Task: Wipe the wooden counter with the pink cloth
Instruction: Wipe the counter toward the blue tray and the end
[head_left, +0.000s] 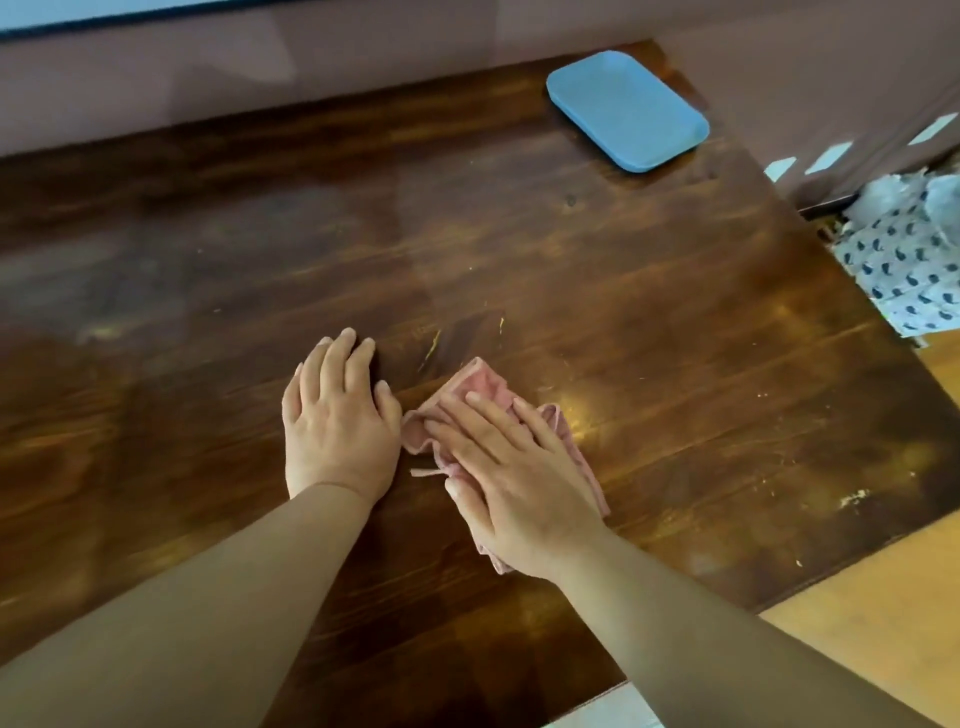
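Pink cloth lies bunched on the wooden counter, pressed flat under the right hand, fingers straight. Left hand rests open on the wood just beside it. Risk: the bunched cloth may skip the crumbs near the right edge or sweep them off. A blue tray occupies the far corner, well apart; patterned fabric lies beyond the edge.

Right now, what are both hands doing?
Left hand: open, flat on the wooden counter.
Right hand: open, pressing the pink cloth.
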